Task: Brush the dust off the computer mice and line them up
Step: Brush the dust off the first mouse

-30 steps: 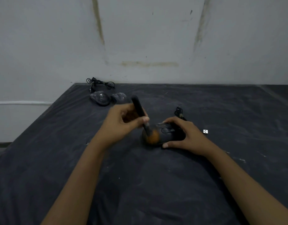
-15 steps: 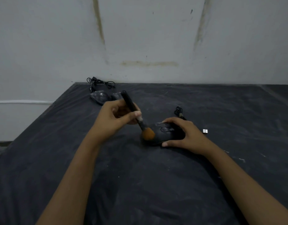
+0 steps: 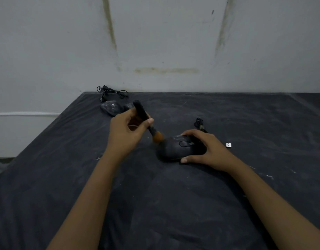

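Left hand: Your left hand point(image 3: 127, 136) is closed round the black handle of the brush point(image 3: 142, 113). Your thumb and fingers pinch it near the middle.
Brush: It leans. The handle top points up and away from you. The orange bristles point(image 3: 157, 138) point down and to the right.
Bristles: They sit at the left end of the black mouse point(image 3: 177, 149). They look blurry, so you cannot tell if they touch it.
Right hand: Your right hand point(image 3: 209, 150) grips the black mouse. Your fingers curl over its far side and your thumb presses its near side.
Black mouse: It lies on the black cloth point(image 3: 155, 204), near the middle and a bit to the right. Its wheel shows on top.
Cord: A small black bundle of cord point(image 3: 200, 123) lies just behind your right hand.
Other mice: Two dusty mice point(image 3: 111, 108) lie side by side at the far left, well apart from the black mouse. Your left hand and the brush handle hide part of the right one.
Tangle of cords: It point(image 3: 112, 92) lies just behind the two dusty mice, by the wall point(image 3: 173, 42).
USB plug: A tiny white USB plug point(image 3: 228, 145) lies on the cloth, near your right hand on its right side, not touching it.
Cloth: It has pale dusty marks on it.
Wall: It is white with long dirty streaks.
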